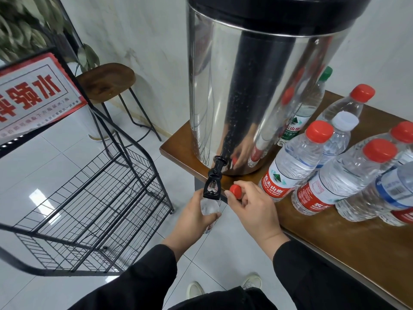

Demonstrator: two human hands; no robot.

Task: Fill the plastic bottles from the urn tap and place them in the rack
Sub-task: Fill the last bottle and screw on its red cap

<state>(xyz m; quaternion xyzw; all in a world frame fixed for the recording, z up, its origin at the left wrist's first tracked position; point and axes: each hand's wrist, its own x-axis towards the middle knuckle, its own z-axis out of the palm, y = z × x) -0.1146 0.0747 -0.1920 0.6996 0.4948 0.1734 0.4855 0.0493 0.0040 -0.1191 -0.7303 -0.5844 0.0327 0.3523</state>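
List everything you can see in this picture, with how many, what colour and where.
urn: one, shiny steel with black lid, on the table's left end
tap: one, black, at the urn's base, over the table edge
table: one, brown wood, right side
capped bottles: at least seven, clear; most with red caps, one white, one green; standing on the table right of the urn
held bottle: one, clear, uncapped, under the tap
loose cap: one, red, beside the tap
rack: one, black wire, on the floor at left
sign: one, red and white, atop the rack
stool: one, brown seat, black legs, behind the rack
plant: one, green, top left
shoes: two, pale, bottom centre
left hand: grips the held bottle
right hand: fingers pinch the loose cap
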